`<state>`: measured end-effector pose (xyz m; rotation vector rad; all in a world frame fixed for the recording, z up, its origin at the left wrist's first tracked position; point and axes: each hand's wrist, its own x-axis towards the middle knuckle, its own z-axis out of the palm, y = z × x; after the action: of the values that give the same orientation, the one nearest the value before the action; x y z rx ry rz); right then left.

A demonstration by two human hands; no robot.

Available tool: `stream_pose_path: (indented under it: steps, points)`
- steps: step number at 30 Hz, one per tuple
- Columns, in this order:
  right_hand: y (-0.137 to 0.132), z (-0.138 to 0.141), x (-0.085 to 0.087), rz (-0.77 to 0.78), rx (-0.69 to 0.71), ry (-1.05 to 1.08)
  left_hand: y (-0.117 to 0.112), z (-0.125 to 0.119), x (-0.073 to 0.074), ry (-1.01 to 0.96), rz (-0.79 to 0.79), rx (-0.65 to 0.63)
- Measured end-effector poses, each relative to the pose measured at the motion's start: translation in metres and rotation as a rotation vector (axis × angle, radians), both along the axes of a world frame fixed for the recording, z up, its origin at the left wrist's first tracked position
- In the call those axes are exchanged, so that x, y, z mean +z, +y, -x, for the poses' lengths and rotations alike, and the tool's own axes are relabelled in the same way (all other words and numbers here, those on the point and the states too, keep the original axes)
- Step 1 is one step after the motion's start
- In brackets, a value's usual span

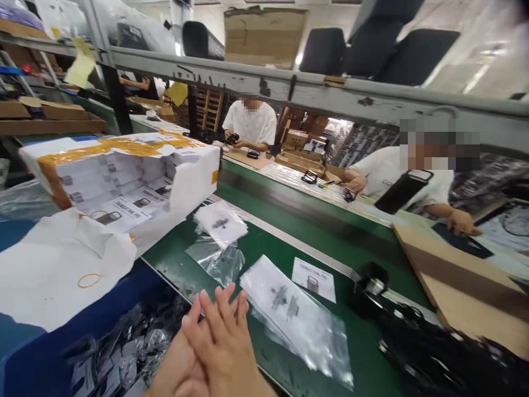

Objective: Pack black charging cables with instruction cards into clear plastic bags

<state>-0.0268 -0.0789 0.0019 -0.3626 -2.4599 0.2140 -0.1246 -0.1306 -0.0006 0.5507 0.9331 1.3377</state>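
Note:
My left hand (181, 357) and my right hand (230, 346) are pressed palm against palm at the lower middle, fingers stretched out and partly overlapping. No object shows in either. Just right of them, a stack of clear plastic bags (314, 336) with printed sheets inside lies on the green work surface (173, 275). A printed leaflet (314, 279) rests beside that stack. Beyond my fingertips are an empty-looking clear bag (217, 264) and a smaller pile of bagged white sheets (221, 223).
At left, a torn white carton (198, 176) holds stacked leaflets. Below it, a blue bin (37, 358) contains small bagged parts. Black parts (446, 353) and a cardboard piece (467, 286) lie at right. Two co-workers (252, 121) handle items across the bench, beneath a metal shelf beam (198, 69).

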Motion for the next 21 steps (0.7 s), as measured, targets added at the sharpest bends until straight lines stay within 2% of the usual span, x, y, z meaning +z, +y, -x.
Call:
stream_pose_path:
  steps: [2,4,7,9,11,15,18,21]
  points:
    - [0.013,-0.019,0.002,-0.007,-0.067,-0.090,0.013,-0.008,0.016,0.031,0.000,-0.087]
    - [0.032,-0.049,-0.002,0.039,-0.237,-0.137,0.021,-0.010,0.021,0.150,-0.022,-0.175]
    - [0.051,-0.104,-0.016,0.075,-0.475,-0.166,0.033,-0.014,0.019,0.631,-0.064,-0.157]
    - [0.056,-0.134,-0.027,0.076,-0.544,-0.195,0.044,-0.018,0.015,1.012,-0.113,-0.082]
    - [0.057,-0.156,-0.036,0.089,-0.558,-0.240,0.058,-0.023,0.010,1.265,-0.187,-0.070]
    - [0.061,-0.176,-0.043,0.100,-0.554,-0.322,0.089,-0.038,-0.008,1.571,-0.327,-0.136]
    - [0.065,-0.180,-0.047,0.085,-0.524,-0.352,0.098,-0.052,-0.024,1.646,-0.314,-0.209]
    - [0.068,-0.184,-0.058,0.082,-0.515,-0.322,0.087,-0.058,-0.027,1.582,-0.286,-0.304]
